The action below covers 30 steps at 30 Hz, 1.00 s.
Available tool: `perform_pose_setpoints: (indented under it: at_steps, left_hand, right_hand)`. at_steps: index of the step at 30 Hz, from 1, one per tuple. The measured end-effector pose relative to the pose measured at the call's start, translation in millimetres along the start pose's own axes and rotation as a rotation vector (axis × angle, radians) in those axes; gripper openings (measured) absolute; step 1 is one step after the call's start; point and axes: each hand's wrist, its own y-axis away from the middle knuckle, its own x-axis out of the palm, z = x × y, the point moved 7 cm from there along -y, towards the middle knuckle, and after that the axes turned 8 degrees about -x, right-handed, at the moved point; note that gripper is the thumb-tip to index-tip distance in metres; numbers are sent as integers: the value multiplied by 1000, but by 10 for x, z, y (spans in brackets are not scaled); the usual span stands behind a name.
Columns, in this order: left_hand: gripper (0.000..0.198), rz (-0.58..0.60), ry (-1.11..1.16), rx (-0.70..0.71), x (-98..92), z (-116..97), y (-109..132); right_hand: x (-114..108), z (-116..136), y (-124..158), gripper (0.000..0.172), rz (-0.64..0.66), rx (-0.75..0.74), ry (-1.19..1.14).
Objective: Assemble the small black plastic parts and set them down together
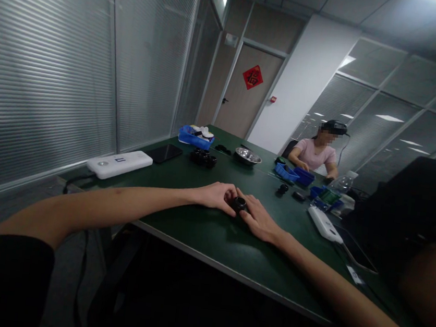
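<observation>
A small black cylindrical part [239, 203] with a round opening at its top sits between my hands, low over the green table [195, 224]. My left hand [216, 195] curls around its left side, thumb and fingers bent against it. From the right, my right hand [259, 218] grips it with the thumb in front and the fingers behind. My fingers partly hide its lower half. Beyond my left hand stands a cluster of similar black round parts [203, 157].
Further back are a metal bowl [247, 157] and a blue basket [195, 138] with white items. A white power bank-like box [119, 164] and a phone [165, 153] lie left. A bottle [335, 192] and another white box [324, 224] stand right. A person [317, 153] sits across.
</observation>
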Motion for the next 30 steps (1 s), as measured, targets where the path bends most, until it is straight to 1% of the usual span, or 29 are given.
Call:
perform_pose_setpoints:
  at_steps: [3, 5, 9, 12, 14, 19, 23, 26, 30]
  left_hand:
    - [64, 19, 45, 26, 14, 9, -5]
    - [64, 36, 45, 51, 24, -19, 5]
    - [60, 55, 4, 94, 30, -98, 28]
    - [61, 69, -18, 94, 34, -123, 34]
    - [60, 82, -28, 98, 44, -132, 38]
    - [50, 85, -17, 120, 63, -126, 33]
    - [52, 28, -13, 93, 26, -78, 9]
    - [51, -11, -66, 54, -6, -56, 6]
    - [51, -30, -100, 28, -22, -58, 15]
  right_hand:
    - [-1, 2, -1, 64, -4, -8, -3]
    - [5, -4, 0, 64, -3, 3, -1]
    - [10, -69, 14, 71, -37, 85, 7]
    - [27, -118, 23, 76, -52, 133, 4]
    - [35, -131, 26, 76, -56, 144, 7]
    - [29, -80, 15, 67, -43, 104, 30]
    - [7, -12, 1, 62, -19, 47, 31]
    - [-8, 26, -5, 63, -8, 9, 24]
    - [-4, 22, 0, 65, -2, -5, 6]
